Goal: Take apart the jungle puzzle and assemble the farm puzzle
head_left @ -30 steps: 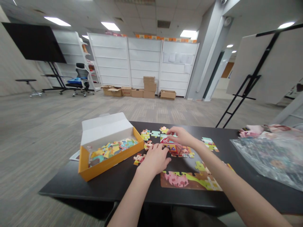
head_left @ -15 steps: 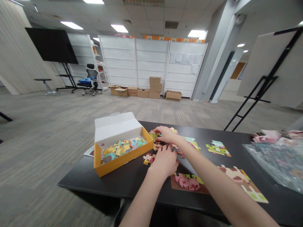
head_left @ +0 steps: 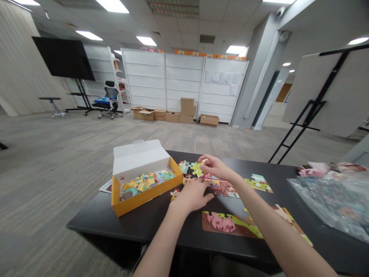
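Note:
My left hand (head_left: 193,195) rests palm down over puzzle pieces, thumb spread to the right, fingertips at the edge of a joined red barn section (head_left: 220,187). Just beyond it my right hand (head_left: 215,167) has thumb and fingers curled round a yellow-green puzzle piece (head_left: 197,169). Left of that lies a light blue and green piece (head_left: 183,166). A joined strip with a pink pig (head_left: 221,222) lies nearer the table's front edge. Partly behind my right forearm are a green section (head_left: 259,183) and a brown-and-white section (head_left: 284,214).
An open yellow box (head_left: 147,198) with loose pieces stands at the left of the black table (head_left: 161,219), its white lid raised. A clear plastic bag (head_left: 337,196) and pink cloth (head_left: 317,169) lie at the right. Beyond are cardboard boxes (head_left: 187,110) and an easel stand (head_left: 305,115).
My right hand has lifted slightly and moved right, with the yellow-green piece now showing at its fingers. My left hand's thumb has spread out. The view has shifted a little.

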`<move>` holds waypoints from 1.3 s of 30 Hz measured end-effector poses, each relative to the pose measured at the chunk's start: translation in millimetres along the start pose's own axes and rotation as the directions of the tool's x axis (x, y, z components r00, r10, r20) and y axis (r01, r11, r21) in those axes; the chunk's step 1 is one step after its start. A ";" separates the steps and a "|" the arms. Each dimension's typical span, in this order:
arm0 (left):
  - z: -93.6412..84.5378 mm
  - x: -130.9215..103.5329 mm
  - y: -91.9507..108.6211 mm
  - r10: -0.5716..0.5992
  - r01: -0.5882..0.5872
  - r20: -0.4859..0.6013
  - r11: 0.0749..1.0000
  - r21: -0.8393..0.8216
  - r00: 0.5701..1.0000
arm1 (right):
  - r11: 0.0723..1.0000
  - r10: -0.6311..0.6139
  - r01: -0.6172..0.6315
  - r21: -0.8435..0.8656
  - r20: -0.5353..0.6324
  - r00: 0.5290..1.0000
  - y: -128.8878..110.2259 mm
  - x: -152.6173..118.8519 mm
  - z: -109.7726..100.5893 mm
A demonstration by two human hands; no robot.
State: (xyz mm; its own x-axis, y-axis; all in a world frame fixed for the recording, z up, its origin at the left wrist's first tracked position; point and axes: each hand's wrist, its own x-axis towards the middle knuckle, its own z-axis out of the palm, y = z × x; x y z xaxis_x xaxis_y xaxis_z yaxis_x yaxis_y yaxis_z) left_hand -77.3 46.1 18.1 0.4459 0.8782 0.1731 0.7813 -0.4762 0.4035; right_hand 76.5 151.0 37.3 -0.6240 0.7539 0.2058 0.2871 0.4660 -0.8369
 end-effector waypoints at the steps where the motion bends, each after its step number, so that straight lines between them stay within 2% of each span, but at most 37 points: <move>1: -1.9 0.8 -3.6 -0.017 0.016 -0.026 0.999 -0.049 1.000 | 0.997 0.026 -0.027 0.066 0.011 1.000 -1.2 -10.3 -7.0; 3: -4.9 3.0 -9.3 -0.078 0.065 -0.060 0.981 -0.184 0.995 | 0.981 0.070 -0.068 0.183 -0.006 0.998 -4.3 -29.7 -18.3; 6: -6.4 7.6 -11.0 -0.158 0.102 -0.093 0.895 -0.435 0.983 | 0.948 0.122 -0.100 0.302 -0.055 0.991 -10.2 -51.9 -27.5; 11: -7.3 15.7 0.2 -0.135 0.035 -0.076 0.671 -0.740 0.988 | 0.956 0.117 -0.082 0.280 -0.108 0.987 -16.0 -70.3 -32.3; 15: -5.3 23.3 8.8 -0.160 0.042 -0.044 0.501 -0.865 0.986 | 0.974 0.093 -0.070 0.214 -0.099 0.991 -8.7 -78.3 -38.8; 18: -0.4 30.8 12.4 -0.190 0.057 -0.035 0.458 -0.887 0.981 | 0.973 0.091 -0.062 0.223 -0.123 0.988 3.8 -82.1 -44.1; 22: 8.6 41.0 14.9 -0.183 0.041 -0.063 0.516 -0.856 0.981 | 0.980 0.081 -0.044 0.193 -0.191 0.978 17.3 -83.8 -49.6; 26: 17.8 45.9 15.6 -0.179 0.047 -0.097 0.661 -0.749 0.979 | 0.989 0.072 -0.050 0.140 -0.156 0.985 21.9 -89.3 -64.3; 29: 22.7 43.8 16.1 -0.165 0.048 -0.201 0.872 -0.487 0.966 | 0.988 0.147 -0.134 0.071 -0.232 0.962 31.5 -101.5 -88.3; 31: 24.3 40.3 17.3 -0.103 0.047 -0.232 0.971 -0.234 0.967 | 0.970 0.241 -0.237 0.054 -0.323 0.915 43.6 -112.0 -106.2; 34: 24.5 34.6 20.3 -0.029 0.033 -0.144 0.999 0.025 0.989 | 0.915 0.386 -0.401 0.033 -0.352 0.853 62.9 -124.1 -124.0; 37: 23.6 31.2 23.2 -0.021 0.025 -0.025 0.990 0.140 0.999 | 0.850 0.508 -0.526 0.019 -0.286 0.812 73.5 -126.9 -125.2; 39: 23.0 30.5 24.3 -0.028 0.026 0.012 0.984 0.179 1.000 | 0.821 0.553 -0.570 0.009 -0.257 0.793 75.3 -124.9 -120.8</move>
State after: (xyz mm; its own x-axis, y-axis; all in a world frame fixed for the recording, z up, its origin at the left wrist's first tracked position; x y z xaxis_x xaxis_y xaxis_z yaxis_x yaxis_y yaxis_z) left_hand -34.6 60.3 12.6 0.4290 0.8907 0.1506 0.8580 -0.4539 0.2404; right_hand 263.8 147.9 9.9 -0.1491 0.9742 -0.1696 0.5854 -0.0513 -0.8091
